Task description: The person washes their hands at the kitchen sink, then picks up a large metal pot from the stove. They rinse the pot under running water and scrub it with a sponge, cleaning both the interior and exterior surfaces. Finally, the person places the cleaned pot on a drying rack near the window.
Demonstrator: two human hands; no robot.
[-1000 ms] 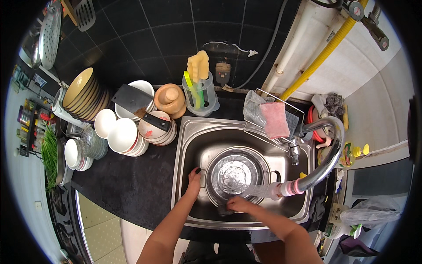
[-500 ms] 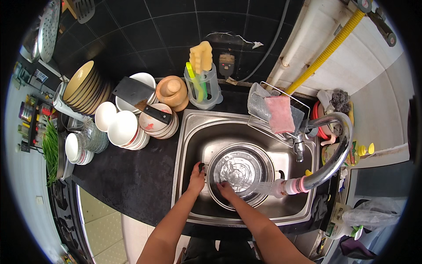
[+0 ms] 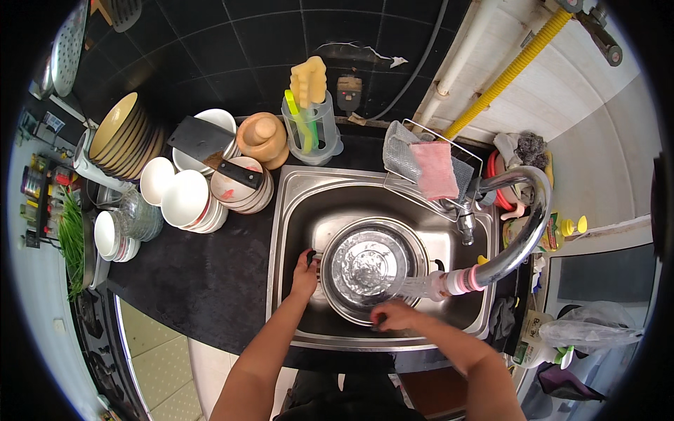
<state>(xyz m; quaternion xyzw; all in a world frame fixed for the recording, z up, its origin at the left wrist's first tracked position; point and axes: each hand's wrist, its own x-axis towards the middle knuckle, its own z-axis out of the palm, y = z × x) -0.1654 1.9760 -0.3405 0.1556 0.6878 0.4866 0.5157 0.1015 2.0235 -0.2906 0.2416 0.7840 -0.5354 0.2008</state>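
Set into a black stone counter (image 3: 203, 281) against a black-tiled wall, the stainless steel sink (image 3: 295, 210) holds a round, shiny steel pot (image 3: 368, 270) sitting mouth-up, its axis vertical, under water from the curved chrome tap (image 3: 523, 231). Left hand (image 3: 304, 275) is curled around the pot's left rim handle and the right hand (image 3: 394, 316) grips its near rim. Stacked white bowls (image 3: 186, 200) and a black-bladed cleaver (image 3: 210, 147) sit left of the sink.

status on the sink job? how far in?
Early to mid. Done: none that can be told; whether the stacked bowls on the counter are washed cannot be told. In hand: left hand and right hand grip the rim of a steel pot in the sink, faucet running water into it. Left: cleaver lies across the dishes.
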